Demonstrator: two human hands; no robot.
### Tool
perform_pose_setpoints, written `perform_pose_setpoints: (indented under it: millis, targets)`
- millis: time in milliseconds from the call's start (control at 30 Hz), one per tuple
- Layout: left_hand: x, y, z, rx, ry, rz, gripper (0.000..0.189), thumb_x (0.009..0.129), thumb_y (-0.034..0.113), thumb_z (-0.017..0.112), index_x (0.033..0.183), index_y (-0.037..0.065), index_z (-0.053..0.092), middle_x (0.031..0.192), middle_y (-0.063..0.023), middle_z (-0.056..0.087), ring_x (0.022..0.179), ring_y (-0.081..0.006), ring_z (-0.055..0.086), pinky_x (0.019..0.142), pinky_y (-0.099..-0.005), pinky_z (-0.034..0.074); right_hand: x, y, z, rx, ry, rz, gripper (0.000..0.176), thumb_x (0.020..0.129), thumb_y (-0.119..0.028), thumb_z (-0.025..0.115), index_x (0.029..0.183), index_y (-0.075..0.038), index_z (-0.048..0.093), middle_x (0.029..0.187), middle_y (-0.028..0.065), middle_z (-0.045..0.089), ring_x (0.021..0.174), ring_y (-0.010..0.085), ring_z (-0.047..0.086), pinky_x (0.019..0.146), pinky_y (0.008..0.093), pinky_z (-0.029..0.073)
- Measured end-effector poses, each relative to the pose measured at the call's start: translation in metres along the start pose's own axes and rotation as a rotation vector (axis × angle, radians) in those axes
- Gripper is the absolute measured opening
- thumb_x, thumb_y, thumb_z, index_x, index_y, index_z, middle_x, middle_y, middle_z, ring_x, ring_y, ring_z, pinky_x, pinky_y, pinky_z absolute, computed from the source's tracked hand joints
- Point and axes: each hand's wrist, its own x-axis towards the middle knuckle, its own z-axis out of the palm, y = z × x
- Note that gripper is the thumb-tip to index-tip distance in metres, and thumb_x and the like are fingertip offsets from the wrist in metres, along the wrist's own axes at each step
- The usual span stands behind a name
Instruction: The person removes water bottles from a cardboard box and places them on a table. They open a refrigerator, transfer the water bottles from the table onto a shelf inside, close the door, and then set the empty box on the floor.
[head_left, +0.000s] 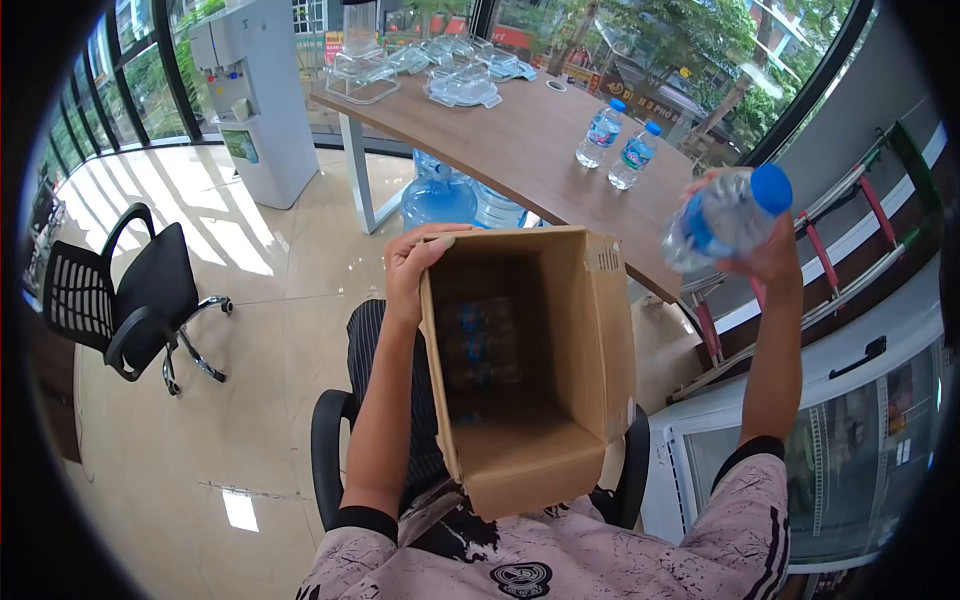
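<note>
A cardboard box [612, 350] rests open-topped at my lap, tilted so that I see into it. Inside, along its left side, lie several bottles with blue labels [480, 347], dim in the shadow. My left hand [410, 268] grips the box's upper left edge, thumb over the rim. Off to the right, my right hand [775, 248] is wrapped round a clear plastic water bottle [710, 222] with a blue cap and blue label, held in the air beside the table's corner. Two similar water bottles, a left one [600, 135] and a right one [634, 158], stand upright on the table.
The brown table [470, 130] carries clear plastic pieces [460, 85] and a tape roll [556, 86]. Large water jugs [440, 200] stand beneath it. A water dispenser [250, 100] and office chair [150, 290] are left; a ladder [820, 235] and glass-fronted fridge [850, 450] are right.
</note>
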Motion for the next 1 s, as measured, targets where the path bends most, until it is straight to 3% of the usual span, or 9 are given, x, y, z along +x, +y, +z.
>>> perform_pose_setpoints:
  millis: [133,233,300,433,633,700,767,833,1000]
  targets:
    - [-0.006,0.01,0.006,-0.021,-0.021,0.023,0.03,0.079,0.014,0.052,0.094,-0.008,0.066,0.09,-0.0127,0.067,0.08,-0.0151,0.061,0.076,-0.0248,0.047,0.018,-0.067,0.063,-0.167,-0.644,-0.079,0.069,0.057,-0.017,0.085,0.116,-0.001,0.053,0.109,0.0091,0.061,0.099,0.0179,0.06,0.089,0.0335,0.046]
    - [-0.012,0.019,0.009,0.019,-0.02,0.046,0.029,0.08,0.014,0.052,0.094,-0.007,0.066,0.088,-0.0121,0.067,0.079,-0.0145,0.061,0.075,-0.0243,0.047,0.017,-0.064,0.12,-0.121,-0.743,-0.063,0.065,0.056,-0.019,0.084,0.111,-0.003,0.055,0.099,0.0094,0.063,0.094,0.0197,0.062,0.084,0.0318,0.047]
    - [-0.018,0.021,0.009,0.066,-0.031,0.103,0.028,0.08,0.014,0.052,0.094,-0.006,0.067,0.087,-0.0111,0.067,0.077,-0.0136,0.06,0.074,-0.0238,0.047,0.017,-0.053,0.149,-0.197,-0.989,0.011,0.062,0.054,-0.019,0.084,0.106,-0.002,0.055,0.095,0.0132,0.063,0.091,0.026,0.062,0.081,0.0319,0.048]
    - [-0.031,0.027,0.017,0.087,-0.066,0.116,0.027,0.081,0.014,0.053,0.094,-0.005,0.067,0.087,-0.0087,0.067,0.079,-0.0121,0.059,0.074,-0.0229,0.046,0.021,-0.025,0.182,-0.513,-1.072,-0.032,0.06,0.054,-0.021,0.082,0.104,-0.002,0.054,0.093,0.017,0.063,0.09,0.0316,0.06,0.079,0.0356,0.048]
    - [-0.029,0.028,0.018,0.12,-0.039,0.142,0.026,0.082,0.012,0.052,0.094,-0.006,0.067,0.088,-0.0085,0.067,0.08,-0.0118,0.059,0.077,-0.0229,0.045,0.028,0.041,0.223,-0.897,-1.101,0.12,0.06,0.056,-0.025,0.079,0.108,-0.001,0.058,0.102,0.0179,0.063,0.099,0.033,0.059,0.087,0.0377,0.046]
    - [-0.027,0.027,0.016,0.135,-0.035,0.161,0.026,0.082,0.012,0.052,0.094,-0.006,0.066,0.089,-0.009,0.067,0.081,-0.0123,0.059,0.078,-0.0233,0.044,0.036,0.076,0.247,-1.019,-1.236,0.169,0.063,0.056,-0.028,0.078,0.112,-0.004,0.06,0.11,0.0168,0.061,0.105,0.033,0.057,0.091,0.0372,0.045]
    - [-0.026,0.026,0.012,0.154,-0.039,0.16,0.026,0.082,0.012,0.052,0.094,-0.006,0.066,0.089,-0.0095,0.067,0.082,-0.0129,0.059,0.079,-0.0236,0.044,0.05,0.092,0.263,-1.19,-1.289,-0.013,0.06,0.065,-0.032,0.072,0.118,-0.008,0.058,0.117,0.0155,0.059,0.112,0.0302,0.053,0.097,0.0396,0.04]
    - [-0.024,0.028,0.011,0.156,0.02,0.169,0.027,0.081,0.012,0.052,0.095,-0.007,0.066,0.09,-0.0104,0.066,0.085,-0.0141,0.059,0.081,-0.0243,0.043,0.053,0.112,0.277,-1.206,-1.12,-0.127,0.053,0.069,-0.03,0.071,0.116,-0.008,0.058,0.115,0.0155,0.059,0.111,0.029,0.053,0.096,0.0391,0.04]
    - [-0.026,0.032,0.005,0.147,0.016,0.158,0.031,0.078,0.015,0.052,0.095,-0.009,0.066,0.093,-0.014,0.066,0.086,-0.017,0.06,0.082,-0.0257,0.044,0.028,0.169,0.31,-0.911,-0.352,-0.195,0.038,0.077,-0.025,0.066,0.109,-0.008,0.059,0.111,0.0156,0.059,0.108,0.0263,0.054,0.095,0.0377,0.04]
